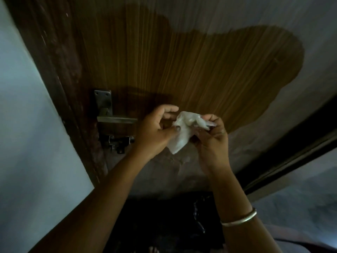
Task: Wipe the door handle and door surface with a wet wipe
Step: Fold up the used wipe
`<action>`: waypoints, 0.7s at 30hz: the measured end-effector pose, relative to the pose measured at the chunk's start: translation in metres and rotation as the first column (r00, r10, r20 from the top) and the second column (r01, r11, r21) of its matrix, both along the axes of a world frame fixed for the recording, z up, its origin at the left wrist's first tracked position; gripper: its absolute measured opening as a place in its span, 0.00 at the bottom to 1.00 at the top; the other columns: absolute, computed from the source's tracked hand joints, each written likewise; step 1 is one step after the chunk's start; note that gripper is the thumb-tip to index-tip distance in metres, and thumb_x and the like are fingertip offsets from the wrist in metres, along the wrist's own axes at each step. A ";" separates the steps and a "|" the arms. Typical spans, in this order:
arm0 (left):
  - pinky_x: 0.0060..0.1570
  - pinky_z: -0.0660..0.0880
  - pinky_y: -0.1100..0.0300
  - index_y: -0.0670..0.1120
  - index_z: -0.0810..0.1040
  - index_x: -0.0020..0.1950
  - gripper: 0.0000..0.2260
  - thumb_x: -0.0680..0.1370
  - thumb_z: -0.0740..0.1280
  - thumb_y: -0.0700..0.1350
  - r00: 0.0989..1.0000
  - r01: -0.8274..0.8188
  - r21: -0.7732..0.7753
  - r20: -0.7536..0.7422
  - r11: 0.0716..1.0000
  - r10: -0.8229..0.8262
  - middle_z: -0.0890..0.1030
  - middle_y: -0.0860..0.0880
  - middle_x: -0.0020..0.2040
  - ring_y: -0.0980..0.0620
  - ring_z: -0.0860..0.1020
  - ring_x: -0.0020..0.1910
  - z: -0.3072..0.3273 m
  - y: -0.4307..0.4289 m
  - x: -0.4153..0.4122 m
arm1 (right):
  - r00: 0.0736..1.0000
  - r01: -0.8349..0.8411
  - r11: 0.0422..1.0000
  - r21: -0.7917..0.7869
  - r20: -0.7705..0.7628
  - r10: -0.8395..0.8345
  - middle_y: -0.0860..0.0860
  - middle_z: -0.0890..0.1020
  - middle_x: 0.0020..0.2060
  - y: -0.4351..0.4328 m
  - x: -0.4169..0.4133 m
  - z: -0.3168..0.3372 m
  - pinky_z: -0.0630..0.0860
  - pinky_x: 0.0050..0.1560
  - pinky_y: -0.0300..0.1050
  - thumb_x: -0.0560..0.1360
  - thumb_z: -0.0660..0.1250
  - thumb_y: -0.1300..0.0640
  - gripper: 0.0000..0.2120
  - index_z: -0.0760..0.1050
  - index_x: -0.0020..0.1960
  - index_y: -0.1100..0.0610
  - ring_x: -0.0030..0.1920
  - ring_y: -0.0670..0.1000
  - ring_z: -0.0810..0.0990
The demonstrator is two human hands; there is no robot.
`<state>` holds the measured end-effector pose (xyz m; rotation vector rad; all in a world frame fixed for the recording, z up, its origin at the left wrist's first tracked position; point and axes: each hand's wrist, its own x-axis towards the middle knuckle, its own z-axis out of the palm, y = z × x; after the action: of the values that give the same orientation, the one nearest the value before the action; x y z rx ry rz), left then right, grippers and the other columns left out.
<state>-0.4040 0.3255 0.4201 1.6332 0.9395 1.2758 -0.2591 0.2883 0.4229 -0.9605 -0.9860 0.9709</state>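
Nearest, a silver bangle (pixel 238 219) circles the right wrist. Beyond it the left hand (pixel 155 131) and right hand (pixel 214 137) meet in front of the wooden door (pixel 182 61), each grip pinching the crumpled white wet wipe (pixel 180 136) held between them. Just left of the left hand sits the metal door handle (pixel 116 119), untouched, with a latch (pixel 116 141) below it and a pale wall (pixel 27 125) farther left.

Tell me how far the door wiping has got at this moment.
Done: a broad brown patch of the door looks wiped, with grey film around it. In hand: left hand and right hand both pinch the crumpled wet wipe. Left: the grey areas; the handle is unclear.
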 end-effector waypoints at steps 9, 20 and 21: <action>0.51 0.78 0.54 0.54 0.72 0.59 0.22 0.70 0.72 0.38 0.987 0.163 -0.283 0.058 0.945 -0.152 0.78 0.50 0.55 0.52 0.78 0.55 -0.002 -0.053 0.053 | 0.990 -0.138 0.988 -0.069 -0.015 0.137 0.52 0.84 0.45 -0.056 0.049 -0.004 0.81 0.45 0.48 0.77 0.59 0.64 0.10 0.78 0.51 0.55 0.47 0.52 0.83; 0.42 0.77 0.59 0.62 0.74 0.51 0.19 0.64 0.70 0.44 0.998 0.060 -0.331 0.029 0.942 -0.053 0.82 0.52 0.47 0.57 0.81 0.46 -0.014 -0.119 0.097 | 0.986 -0.118 0.965 -0.233 -0.141 0.087 0.60 0.80 0.53 -0.092 0.110 -0.013 0.77 0.55 0.60 0.77 0.63 0.62 0.14 0.69 0.61 0.62 0.55 0.60 0.80; 0.42 0.78 0.58 0.62 0.73 0.52 0.20 0.64 0.71 0.45 0.997 0.071 -0.326 0.037 0.943 -0.062 0.82 0.51 0.47 0.56 0.82 0.46 -0.015 -0.123 0.098 | 0.987 -0.125 0.966 -0.227 -0.130 0.097 0.60 0.80 0.53 -0.093 0.109 -0.014 0.78 0.54 0.58 0.77 0.64 0.62 0.14 0.69 0.62 0.62 0.54 0.60 0.80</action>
<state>-0.3059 0.2027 0.4048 1.3728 1.0114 1.0295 -0.1497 0.1953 0.4093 -1.0384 -0.8455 1.2452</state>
